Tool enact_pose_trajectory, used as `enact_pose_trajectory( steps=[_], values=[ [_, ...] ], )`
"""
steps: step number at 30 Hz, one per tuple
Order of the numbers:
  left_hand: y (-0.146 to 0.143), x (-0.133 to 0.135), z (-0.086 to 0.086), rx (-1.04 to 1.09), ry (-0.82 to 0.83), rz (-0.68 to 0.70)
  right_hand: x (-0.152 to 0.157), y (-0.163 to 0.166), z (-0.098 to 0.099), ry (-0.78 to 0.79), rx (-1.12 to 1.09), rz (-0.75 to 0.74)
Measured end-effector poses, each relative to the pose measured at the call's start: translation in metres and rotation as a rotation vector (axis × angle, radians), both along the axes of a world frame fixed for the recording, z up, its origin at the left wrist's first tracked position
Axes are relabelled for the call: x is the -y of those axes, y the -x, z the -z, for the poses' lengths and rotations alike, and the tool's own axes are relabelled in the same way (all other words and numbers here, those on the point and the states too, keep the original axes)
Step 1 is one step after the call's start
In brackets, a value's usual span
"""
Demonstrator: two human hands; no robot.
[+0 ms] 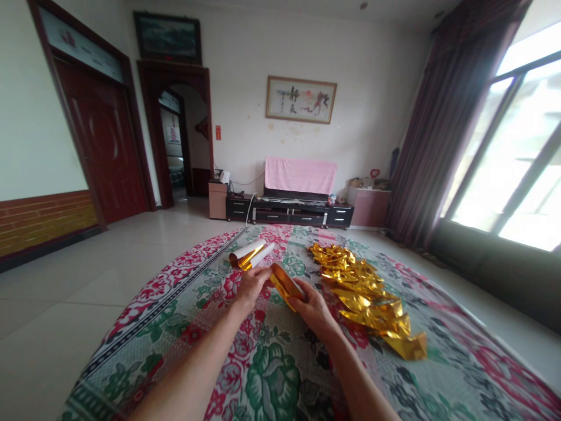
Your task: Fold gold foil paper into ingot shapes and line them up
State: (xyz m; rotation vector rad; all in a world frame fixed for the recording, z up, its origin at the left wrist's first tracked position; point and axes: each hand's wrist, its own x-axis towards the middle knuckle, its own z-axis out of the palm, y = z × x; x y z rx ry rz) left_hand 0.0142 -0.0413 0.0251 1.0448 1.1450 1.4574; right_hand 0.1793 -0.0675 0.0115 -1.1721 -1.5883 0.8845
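Observation:
Between my two hands is a sheet of gold foil paper [283, 283], bent into a loose curl above the cloth. My left hand [254, 287] pinches its left end with closed fingers. At the other end, my right hand [312, 305] grips it between thumb and fingers. Just beyond my left hand lie curled sheets of gold foil paper with white backs [250, 255]. To the right of my right hand, a long row of folded gold foil pieces [366, 286] overlaps on the cloth.
A flowered cloth [274, 374] covers the wide rounded surface under my hands. Past its far edge stands a black low cabinet [289, 213], with a pink cloth [300, 174] draped over something on it. A dark curtain [421, 140] hangs by the window at right.

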Motion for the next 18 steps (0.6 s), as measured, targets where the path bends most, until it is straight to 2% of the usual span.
enact_pose_trajectory(
  steps=[4,10,13,18],
  values=[
    [0.007,-0.004,0.005,-0.16,-0.017,-0.076,-0.003,0.001,0.003,0.004,-0.002,0.068],
    [0.016,-0.006,0.01,-0.683,-0.134,-0.236,-0.004,0.0,0.001,-0.051,0.116,0.265],
    [0.016,-0.007,0.015,-0.801,-0.189,-0.264,-0.004,0.0,0.001,-0.067,0.244,0.336],
    [0.015,-0.01,0.028,-0.929,-0.308,-0.265,-0.005,0.001,0.006,-0.137,0.491,0.361]
  ],
)
